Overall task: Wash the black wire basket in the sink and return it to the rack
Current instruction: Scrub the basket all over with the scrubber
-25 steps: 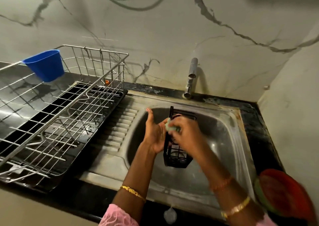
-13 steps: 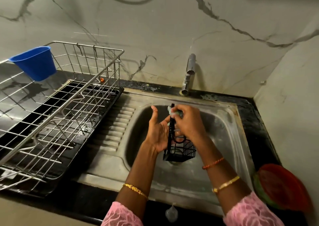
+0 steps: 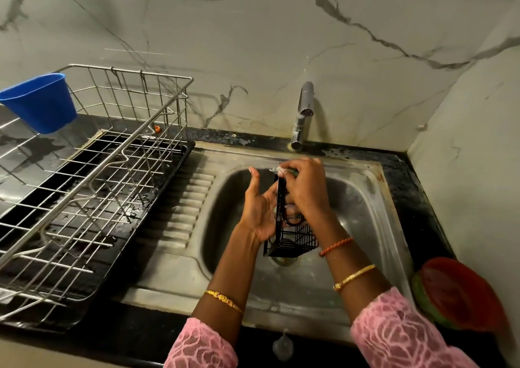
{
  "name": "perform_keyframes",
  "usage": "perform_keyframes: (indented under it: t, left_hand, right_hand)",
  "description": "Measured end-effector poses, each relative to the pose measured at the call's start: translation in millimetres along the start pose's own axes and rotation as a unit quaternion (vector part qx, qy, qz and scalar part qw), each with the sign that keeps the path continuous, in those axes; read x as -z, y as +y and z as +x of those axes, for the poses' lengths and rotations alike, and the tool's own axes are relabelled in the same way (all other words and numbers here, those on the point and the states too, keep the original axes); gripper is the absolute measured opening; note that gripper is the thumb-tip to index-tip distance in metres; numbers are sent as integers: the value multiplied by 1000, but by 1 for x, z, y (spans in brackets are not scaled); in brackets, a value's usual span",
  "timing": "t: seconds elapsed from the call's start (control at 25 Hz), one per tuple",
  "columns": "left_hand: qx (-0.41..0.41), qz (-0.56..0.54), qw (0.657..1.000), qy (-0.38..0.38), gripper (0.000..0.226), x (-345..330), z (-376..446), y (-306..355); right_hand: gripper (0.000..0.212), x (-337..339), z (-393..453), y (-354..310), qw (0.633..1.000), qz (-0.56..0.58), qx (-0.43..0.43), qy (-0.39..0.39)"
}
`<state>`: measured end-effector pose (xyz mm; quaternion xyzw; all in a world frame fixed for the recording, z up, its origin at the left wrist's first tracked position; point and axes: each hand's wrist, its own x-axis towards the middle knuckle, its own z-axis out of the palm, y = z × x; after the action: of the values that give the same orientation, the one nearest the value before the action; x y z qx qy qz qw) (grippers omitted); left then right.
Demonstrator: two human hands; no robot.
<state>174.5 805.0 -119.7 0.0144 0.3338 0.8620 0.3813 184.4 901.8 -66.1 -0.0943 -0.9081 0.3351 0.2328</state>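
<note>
The black wire basket (image 3: pixel 292 241) hangs upright over the steel sink (image 3: pixel 363 199), above the drain. My left hand (image 3: pixel 257 210) holds its left side, palm against the wire, thumb pointing up. My right hand (image 3: pixel 305 190) grips a pale green soapy scrubber (image 3: pixel 284 171) and presses it on the basket's top edge. The basket's upper part is hidden behind my right hand. The steel wire dish rack (image 3: pixel 92 187) stands on the counter to the left of the sink.
A blue plastic cup (image 3: pixel 39 103) hangs on the rack's far left corner. The tap (image 3: pixel 302 114) rises behind the sink, no water running. A red and green bowl (image 3: pixel 455 294) sits on the counter at the right. The marble wall closes in behind and to the right.
My right hand with the scrubber has moved from the basket's middle up to its top edge. The basket has turned a little and sits higher in view.
</note>
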Motion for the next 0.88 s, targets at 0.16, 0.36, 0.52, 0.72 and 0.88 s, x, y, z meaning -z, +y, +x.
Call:
perform_keyframes:
  t: [0.16, 0.36, 0.52, 0.72, 0.88]
  left_hand:
    - [-4, -37, 999, 2, 98, 10, 7, 2]
    - [-9, -62, 998, -25, 87, 13, 9, 2]
    - [-22, -63, 998, -9, 74, 11, 10, 4]
    - [5, -54, 998, 13, 61, 6, 9, 9]
    - [-10, -61, 998, 13, 34, -1, 7, 9]
  right_hand:
    - [19, -8, -50, 2, 1000, 3, 17, -21]
    - [20, -16, -94, 11, 999, 46, 21, -10]
    - [20, -24, -79, 5, 999, 36, 12, 17]
    - [26, -20, -129, 16, 997, 58, 35, 34]
    - [19, -16, -91, 19, 994, 53, 35, 92]
